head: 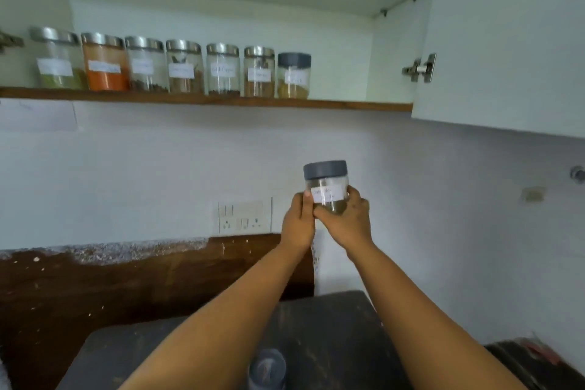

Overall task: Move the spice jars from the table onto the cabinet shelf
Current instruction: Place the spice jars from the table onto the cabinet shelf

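2 forearms bare | no sleeves vis. | hands (323, 225) bare, ungloved

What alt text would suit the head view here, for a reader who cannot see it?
Both hands, left hand and right hand, hold a grey-lidded spice jar up below an open cabinet shelf. Seven labelled jars stand in a row on it, with free space to their right. Another grey-lidded jar remains on the dark table.

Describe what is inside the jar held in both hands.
The jar with a grey lid holds a low layer of greenish-brown spice. The paper label, left hand and right hand cover much of it.
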